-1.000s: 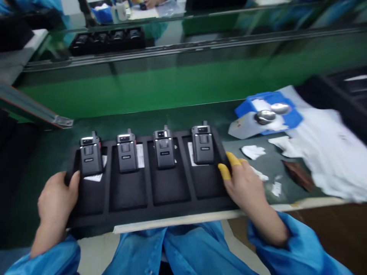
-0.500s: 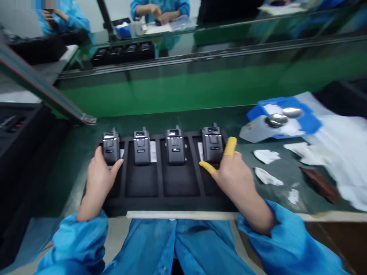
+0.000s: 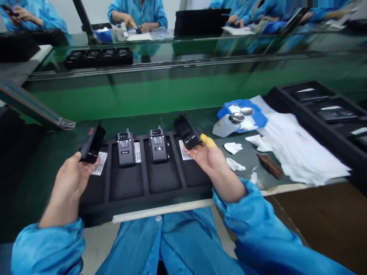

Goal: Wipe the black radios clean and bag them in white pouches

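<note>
Two black two-way radios lie face up in the middle compartments of a black foam tray [image 3: 126,199], one the left radio [image 3: 125,149], the other the right radio [image 3: 158,147]. My left hand [image 3: 70,173] grips a third radio [image 3: 93,143], tilted on its side above the leftmost compartment. With yellow finger covers on, my right hand [image 3: 207,154] holds a fourth radio [image 3: 187,131], turned and lifted over the rightmost compartment. White printed labels, such as this label [image 3: 100,163], lie beside the radios in the compartments.
Right of the tray are crumpled white wipes [image 3: 235,164], a brown scrap [image 3: 270,166], a blue box [image 3: 259,119] with spray-bottle-like silver tops and white sheets [image 3: 306,149]. Another foam tray [image 3: 315,99] stands at far right. Behind a green partition [image 3: 143,95], co-workers in blue sit.
Both outer radios have been lifted from their compartments and turned over by my hands. The view has swung to the right, so the far-right tray shows.
</note>
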